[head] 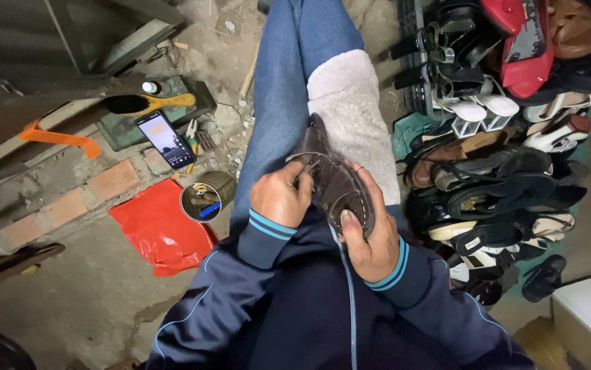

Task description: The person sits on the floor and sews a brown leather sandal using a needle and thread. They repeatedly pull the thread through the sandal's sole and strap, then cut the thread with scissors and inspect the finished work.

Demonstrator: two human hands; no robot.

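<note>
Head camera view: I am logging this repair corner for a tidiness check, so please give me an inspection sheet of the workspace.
Surface: pale cloth over the person's lap, bare concrete floor around.
Job's things: dark brown shoe with pale stitching along its edge, lying on the cloth.
Clutter: round tin of small tools, red plastic sheet, phone with lit screen, brush, orange piece.
Hands: left hand grips the shoe's side; right hand holds its other end, thumb on the stitched edge.
Cables: nothing seen.
Surroundings: pile of sandals and shoes to the right, brick edging to the left.
</note>
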